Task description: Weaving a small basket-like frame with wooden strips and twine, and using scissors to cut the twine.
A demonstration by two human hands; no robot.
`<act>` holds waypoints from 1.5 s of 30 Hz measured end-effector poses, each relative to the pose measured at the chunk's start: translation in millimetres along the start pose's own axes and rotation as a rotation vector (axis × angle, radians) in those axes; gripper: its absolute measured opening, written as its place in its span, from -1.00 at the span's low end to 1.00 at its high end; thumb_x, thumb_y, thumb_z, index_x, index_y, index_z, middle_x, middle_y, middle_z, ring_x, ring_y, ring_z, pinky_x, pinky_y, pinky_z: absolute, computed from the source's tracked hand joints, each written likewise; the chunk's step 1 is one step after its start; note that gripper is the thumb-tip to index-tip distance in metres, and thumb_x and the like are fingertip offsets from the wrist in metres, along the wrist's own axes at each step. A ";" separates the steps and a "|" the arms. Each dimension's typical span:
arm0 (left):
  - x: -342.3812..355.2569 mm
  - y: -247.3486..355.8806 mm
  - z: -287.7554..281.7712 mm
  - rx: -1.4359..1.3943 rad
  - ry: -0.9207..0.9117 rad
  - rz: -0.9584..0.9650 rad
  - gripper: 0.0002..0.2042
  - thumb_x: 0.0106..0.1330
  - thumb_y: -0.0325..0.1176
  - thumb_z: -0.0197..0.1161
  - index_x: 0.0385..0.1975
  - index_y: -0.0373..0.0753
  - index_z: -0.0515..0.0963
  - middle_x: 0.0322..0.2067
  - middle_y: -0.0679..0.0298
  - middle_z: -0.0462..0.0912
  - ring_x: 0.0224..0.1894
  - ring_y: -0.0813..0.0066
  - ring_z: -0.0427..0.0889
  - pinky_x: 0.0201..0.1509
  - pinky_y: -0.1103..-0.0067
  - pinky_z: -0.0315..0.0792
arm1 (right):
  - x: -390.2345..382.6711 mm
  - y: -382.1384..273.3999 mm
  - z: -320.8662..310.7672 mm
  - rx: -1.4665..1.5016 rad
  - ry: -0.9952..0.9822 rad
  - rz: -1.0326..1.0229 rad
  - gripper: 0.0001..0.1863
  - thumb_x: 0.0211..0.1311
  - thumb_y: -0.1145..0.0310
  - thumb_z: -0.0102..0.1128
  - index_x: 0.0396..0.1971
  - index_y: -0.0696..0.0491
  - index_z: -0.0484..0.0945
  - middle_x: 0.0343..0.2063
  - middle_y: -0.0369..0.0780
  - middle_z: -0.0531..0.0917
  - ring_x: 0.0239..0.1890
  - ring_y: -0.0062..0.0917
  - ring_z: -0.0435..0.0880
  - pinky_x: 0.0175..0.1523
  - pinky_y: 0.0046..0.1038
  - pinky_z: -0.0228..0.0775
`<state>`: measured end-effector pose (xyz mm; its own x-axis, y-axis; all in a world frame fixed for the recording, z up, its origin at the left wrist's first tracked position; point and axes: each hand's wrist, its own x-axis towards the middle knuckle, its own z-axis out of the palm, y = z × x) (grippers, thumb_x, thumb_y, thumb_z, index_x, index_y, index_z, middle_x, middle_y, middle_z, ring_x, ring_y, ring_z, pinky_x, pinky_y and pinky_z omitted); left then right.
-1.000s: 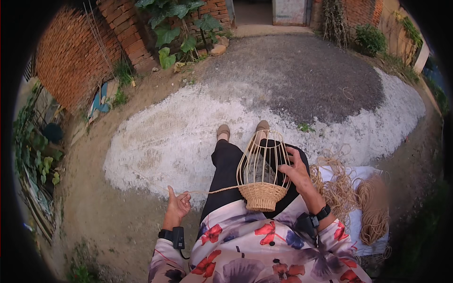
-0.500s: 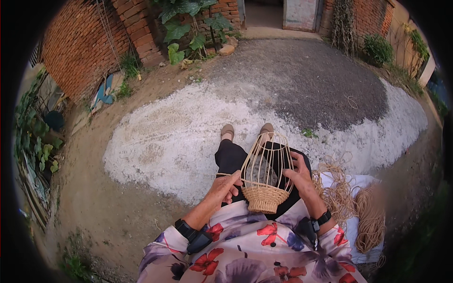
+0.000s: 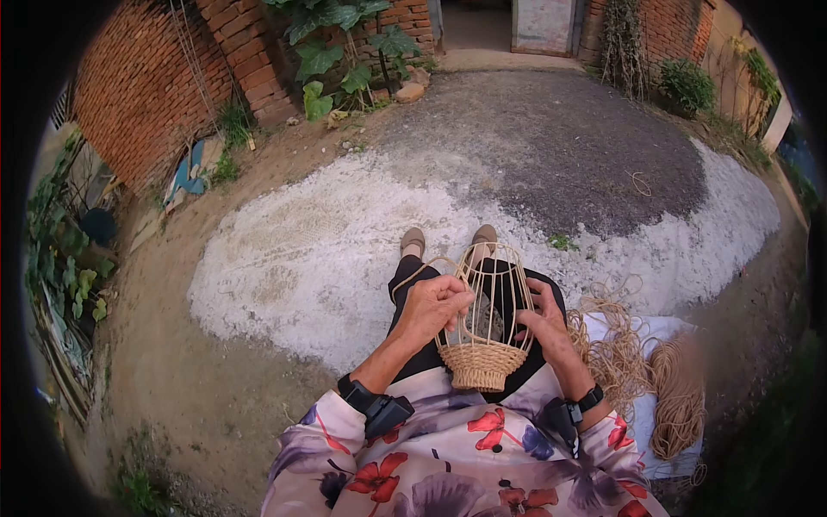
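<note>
The half-woven tan wicker basket with bare upright ribs (image 3: 484, 320) sits on the person's lap. Left hand (image 3: 433, 308), fingers pinched on a rib at its left side; right hand (image 3: 543, 320) cups the right side, fingers curled round the ribs. Coiled tan fibre bundles (image 3: 646, 379) lie just right.

Soft, even daylight without hard shadows or glare. The fisheye lens bends the edges strongly, the corners are black, the right rim is blurred.
</note>
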<state>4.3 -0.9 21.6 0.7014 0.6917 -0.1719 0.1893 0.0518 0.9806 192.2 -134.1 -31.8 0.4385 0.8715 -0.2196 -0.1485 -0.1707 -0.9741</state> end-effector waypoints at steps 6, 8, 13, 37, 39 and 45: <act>1.3 -7.2 7.8 0.471 0.153 0.216 -0.89 0.18 -0.42 0.27 -0.38 -0.31 0.55 -0.57 0.31 0.59 -0.53 0.65 0.52 -0.47 0.65 0.41 | -1.1 -1.8 0.6 -0.011 0.003 0.003 -0.26 -0.05 0.40 0.22 0.21 0.04 0.15 0.02 -0.05 0.41 -0.24 -0.49 0.56 -0.43 -0.54 0.53; 2.0 -6.5 10.0 0.494 0.168 0.279 -0.89 0.16 -0.42 0.27 -0.37 -0.32 0.55 -0.55 0.28 0.60 -0.50 0.63 0.54 -0.44 0.62 0.41 | -1.1 -4.6 1.7 -0.015 0.011 0.024 -0.26 -0.04 0.40 0.22 0.22 0.04 0.15 0.01 -0.05 0.41 -0.23 -0.47 0.57 -0.42 -0.53 0.53; 3.0 -11.0 10.1 0.672 0.320 0.427 -0.86 0.10 -0.44 0.24 -0.37 -0.34 0.53 -0.49 0.16 0.61 -0.51 0.37 0.58 -0.41 0.49 0.44 | -0.6 -3.1 -0.3 0.000 0.008 0.019 -0.26 -0.04 0.40 0.21 0.22 0.04 0.15 0.01 -0.05 0.40 -0.21 -0.45 0.57 -0.42 -0.53 0.53; -56.8 -56.9 -18.7 0.223 0.239 -0.152 -0.85 0.33 -0.34 0.12 -0.35 -0.30 0.49 -0.59 0.37 0.51 -0.62 0.72 0.45 -0.62 0.72 0.39 | 1.0 -3.2 -2.6 0.066 0.065 0.063 -0.37 -0.01 0.45 0.12 0.15 0.06 0.20 -0.08 -0.10 0.46 -0.23 -0.45 0.57 -0.44 -0.50 0.54; -53.0 -57.2 -29.3 0.061 0.170 -0.191 -0.86 0.33 -0.35 0.14 -0.32 -0.30 0.52 -0.55 0.37 0.52 -0.57 0.70 0.49 -0.56 0.73 0.44 | -0.4 -6.2 -2.6 0.107 0.101 0.089 -0.45 0.03 0.45 0.04 0.11 0.05 0.23 -0.15 -0.14 0.48 -0.28 -0.47 0.57 -0.42 -0.47 0.54; -40.4 -34.3 -30.9 -0.475 0.047 -0.089 -0.84 0.33 -0.37 0.17 -0.20 -0.31 0.51 -0.42 0.35 0.54 -0.45 0.69 0.55 -0.39 0.71 0.53 | 8.8 7.0 -16.3 0.149 0.038 0.146 -0.48 0.10 0.41 -0.01 0.13 0.02 0.21 -0.10 -0.10 0.44 -0.24 -0.41 0.56 -0.38 -0.42 0.58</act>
<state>-51.8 -8.4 -2.2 0.6632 0.7007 -0.2631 -0.0954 0.4279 0.8988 209.4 -135.0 -41.5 0.4356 0.8238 -0.3628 -0.3412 -0.2219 -0.9134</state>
